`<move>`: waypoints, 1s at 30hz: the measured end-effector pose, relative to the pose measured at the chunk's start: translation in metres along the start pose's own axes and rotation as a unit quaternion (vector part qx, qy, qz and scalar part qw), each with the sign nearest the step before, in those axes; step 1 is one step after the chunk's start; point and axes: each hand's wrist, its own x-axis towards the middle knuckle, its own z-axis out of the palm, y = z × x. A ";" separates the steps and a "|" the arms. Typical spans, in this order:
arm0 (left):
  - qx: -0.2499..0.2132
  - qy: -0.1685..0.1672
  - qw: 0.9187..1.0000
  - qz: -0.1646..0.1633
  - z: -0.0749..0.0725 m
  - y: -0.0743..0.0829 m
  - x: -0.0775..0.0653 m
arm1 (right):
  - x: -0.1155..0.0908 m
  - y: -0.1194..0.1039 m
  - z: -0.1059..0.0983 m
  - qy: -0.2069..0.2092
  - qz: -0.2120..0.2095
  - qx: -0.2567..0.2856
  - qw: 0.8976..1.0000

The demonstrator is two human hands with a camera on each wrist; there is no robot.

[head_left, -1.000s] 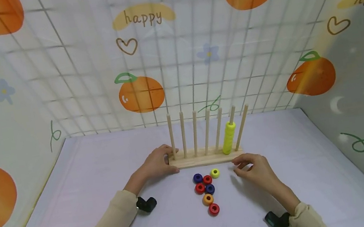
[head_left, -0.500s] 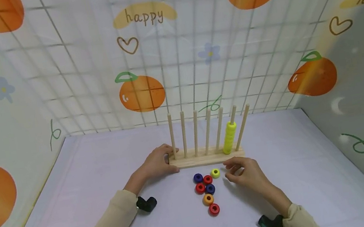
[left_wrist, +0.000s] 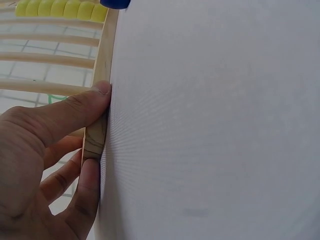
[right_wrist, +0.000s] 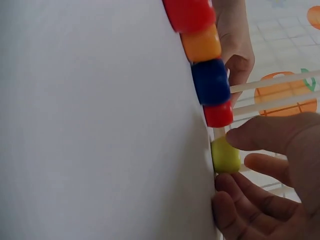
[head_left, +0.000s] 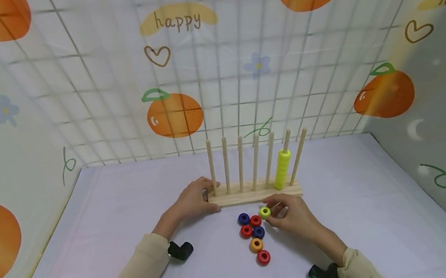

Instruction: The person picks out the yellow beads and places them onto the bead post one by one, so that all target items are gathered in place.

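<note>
A wooden peg rack (head_left: 254, 196) stands on the table with several upright pegs; yellow beads (head_left: 282, 169) are stacked on the second peg from the right. My left hand (head_left: 192, 199) grips the rack's left end, thumb along the front edge and fingers round the end, as the left wrist view shows. My right hand (head_left: 292, 215) is at a loose yellow bead (head_left: 265, 212) in front of the rack, thumb on one side and fingertips on the other, pinching it where it lies. In the right wrist view the thumb touches this bead (right_wrist: 226, 155).
Left of the yellow bead and nearer me lie blue beads (head_left: 243, 219), red beads (head_left: 263, 257) and an orange bead (head_left: 256, 244), close together. A white cloth covers the table (head_left: 126, 188). A printed curtain (head_left: 112, 103) rises behind the rack.
My right hand has moved left along the rack's front to the loose yellow bead, and its fingers now bracket it. The left hand and the rack have stayed put.
</note>
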 end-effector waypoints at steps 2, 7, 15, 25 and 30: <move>-0.002 0.001 1.000 0.002 0.000 0.001 0.000 | 0.001 0.000 0.001 0.000 -0.008 -0.001 1.000; -0.004 0.001 1.000 0.003 -0.001 0.002 -0.001 | 0.002 0.000 0.005 -0.003 -0.019 -0.020 1.000; -0.004 0.001 1.000 -0.003 0.000 0.001 -0.001 | 0.003 0.000 0.009 -0.004 -0.018 -0.039 0.999; -0.010 0.001 1.000 -0.006 0.000 0.002 -0.002 | 0.001 -0.003 0.006 -0.002 0.005 -0.052 0.999; -0.005 0.003 1.000 -0.005 0.000 0.001 -0.002 | 0.001 -0.004 -0.001 -0.002 0.026 -0.053 0.998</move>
